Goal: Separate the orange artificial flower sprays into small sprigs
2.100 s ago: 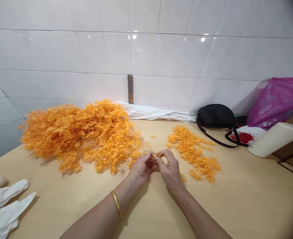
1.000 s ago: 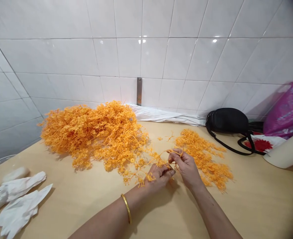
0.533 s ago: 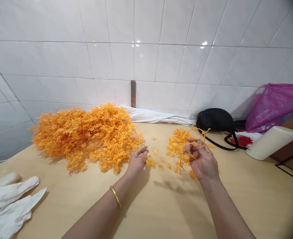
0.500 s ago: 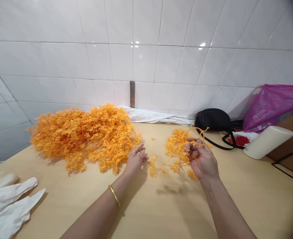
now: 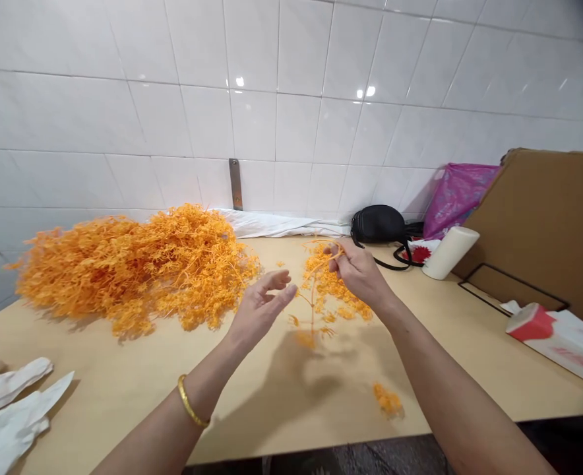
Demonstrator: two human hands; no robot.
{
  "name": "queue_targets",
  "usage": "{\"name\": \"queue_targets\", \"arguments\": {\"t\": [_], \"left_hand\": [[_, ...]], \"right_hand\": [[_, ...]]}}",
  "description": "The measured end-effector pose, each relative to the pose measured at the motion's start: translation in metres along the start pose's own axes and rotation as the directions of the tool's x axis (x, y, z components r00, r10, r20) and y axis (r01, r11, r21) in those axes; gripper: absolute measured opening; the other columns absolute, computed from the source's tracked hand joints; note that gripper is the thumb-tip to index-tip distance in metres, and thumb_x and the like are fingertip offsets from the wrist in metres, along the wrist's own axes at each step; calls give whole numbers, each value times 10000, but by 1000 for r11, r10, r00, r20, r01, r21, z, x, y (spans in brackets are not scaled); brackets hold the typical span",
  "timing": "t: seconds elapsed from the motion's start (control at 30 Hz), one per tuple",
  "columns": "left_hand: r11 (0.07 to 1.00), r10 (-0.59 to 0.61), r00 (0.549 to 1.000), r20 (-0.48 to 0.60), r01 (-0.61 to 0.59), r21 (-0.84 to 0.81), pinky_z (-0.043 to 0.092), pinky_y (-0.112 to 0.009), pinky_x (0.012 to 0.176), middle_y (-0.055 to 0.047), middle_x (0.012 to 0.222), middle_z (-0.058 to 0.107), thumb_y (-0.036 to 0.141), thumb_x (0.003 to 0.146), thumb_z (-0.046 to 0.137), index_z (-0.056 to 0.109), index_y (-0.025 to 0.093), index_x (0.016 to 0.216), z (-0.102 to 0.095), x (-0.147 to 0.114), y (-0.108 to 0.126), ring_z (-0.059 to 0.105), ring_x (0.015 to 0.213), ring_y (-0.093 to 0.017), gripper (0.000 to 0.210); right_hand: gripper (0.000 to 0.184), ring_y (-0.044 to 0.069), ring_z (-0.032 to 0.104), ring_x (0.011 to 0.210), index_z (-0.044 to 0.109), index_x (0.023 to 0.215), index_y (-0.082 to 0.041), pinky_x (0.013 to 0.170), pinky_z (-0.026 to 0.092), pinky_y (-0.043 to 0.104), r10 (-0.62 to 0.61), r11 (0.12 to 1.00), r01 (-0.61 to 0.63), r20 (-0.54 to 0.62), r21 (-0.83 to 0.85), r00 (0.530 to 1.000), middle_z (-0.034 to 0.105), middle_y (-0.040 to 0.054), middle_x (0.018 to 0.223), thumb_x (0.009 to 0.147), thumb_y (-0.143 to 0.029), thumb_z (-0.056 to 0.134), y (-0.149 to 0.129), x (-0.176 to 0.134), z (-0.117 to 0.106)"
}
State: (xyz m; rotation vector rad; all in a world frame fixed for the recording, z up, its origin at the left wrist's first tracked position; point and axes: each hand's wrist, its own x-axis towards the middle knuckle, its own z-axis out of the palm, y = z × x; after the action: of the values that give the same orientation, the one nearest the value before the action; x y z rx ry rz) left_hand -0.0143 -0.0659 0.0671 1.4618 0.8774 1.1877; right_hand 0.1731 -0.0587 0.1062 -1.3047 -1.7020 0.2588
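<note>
Between the fingers of my right hand (image 5: 358, 267) is an orange artificial plant stem (image 5: 313, 290), its thin branches hanging down over the table. My left hand (image 5: 268, 300) is just left of the stem, thumb and fingers apart, with nothing in it. A gold bangle (image 5: 191, 401) circles the left wrist. A large heap of orange artificial foliage (image 5: 138, 264) lies beyond my left hand. Loose orange sprigs (image 5: 341, 288) are spread behind and below my right hand, and one small sprig clump (image 5: 387, 400) sits nearer the table's front edge.
Along the tiled wall lie a white cloth (image 5: 281, 225) and a black bag (image 5: 378, 224). To the right are a cream roll (image 5: 451, 253), a purple plastic bag (image 5: 458, 198), a cardboard box (image 5: 543, 218) and a red-and-white packet (image 5: 558, 336). Crumpled white gloves or tissues (image 5: 17, 412) lie front left.
The view has turned right and down, showing the packet and table edge. My hands are closer together, the stem now hangs downward, and a sprig clump shows near the front edge.
</note>
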Motion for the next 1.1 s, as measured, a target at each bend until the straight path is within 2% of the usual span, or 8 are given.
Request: {"name": "queue_targets", "arguments": {"t": [0.1,0.23,0.43,0.6,0.73,0.9,1.0,1.1], "left_hand": [[1000,5,1000,15,-5,-14,411,-242,698,-77,971,582,319,639,632,553,192,1040,13,0,-5,536,836,-158,429],[997,-75,997,-31,75,8,391,-206,539,2,572,535,264,675,570,588,135,764,20,12,-31,494,529,-90,158],[892,-344,936,-69,303,-336,420,-209,512,32,482,481,201,693,556,531,140,742,-6,4,-34,518,483,-97,82],[670,-570,822,-10,458,-584,446,-211,474,-4,545,518,142,769,462,501,133,695,-38,-12,-24,527,486,-95,84],[575,-668,743,-38,484,-659,475,-220,477,-34,607,550,118,787,429,489,126,700,-48,-29,-33,560,520,-110,106],[536,-709,701,-79,463,-706,492,-242,484,-38,652,565,114,765,470,506,124,772,-54,-53,-43,569,524,-121,38],[523,-708,702,-77,447,-726,482,-222,463,-19,649,559,120,744,507,521,126,799,-57,-66,-41,557,511,-106,57],[489,-723,689,-59,448,-749,474,-211,459,-8,636,565,116,708,547,535,141,821,-60,-72,-41,558,509,-106,116]], "right_hand": [[219,119,463,517,529,825,-182,531,344,237,-120,970,149,155,-191,981,518,-13,576,781,-137,319,-13,-2,19],[238,209,509,850,529,987,-165,754,361,344,-219,858,339,322,-387,921,578,68,868,769,-192,436,-21,-16,19],[441,231,400,1088,345,1245,-206,888,331,396,-100,876,141,111,-462,989,458,107,1174,829,-343,396,8,-123,-26],[472,262,318,1178,343,1280,-263,914,313,437,119,724,70,225,-686,967,382,105,1281,835,-420,341,66,-195,-3],[466,271,276,1212,310,1299,-286,930,271,468,186,638,37,201,-769,962,359,87,1315,854,-419,267,94,-167,14],[463,314,146,1256,339,1286,-255,967,117,520,94,634,149,267,-759,959,278,104,1361,845,-392,295,74,-96,31],[507,289,92,1270,315,1294,-270,990,52,497,-24,734,328,460,-595,888,235,81,1384,840,-486,248,53,-65,66],[534,263,82,1277,284,1302,-295,994,40,491,-62,797,392,584,-460,809,193,54,1403,837,-532,172,49,-44,101]]}}
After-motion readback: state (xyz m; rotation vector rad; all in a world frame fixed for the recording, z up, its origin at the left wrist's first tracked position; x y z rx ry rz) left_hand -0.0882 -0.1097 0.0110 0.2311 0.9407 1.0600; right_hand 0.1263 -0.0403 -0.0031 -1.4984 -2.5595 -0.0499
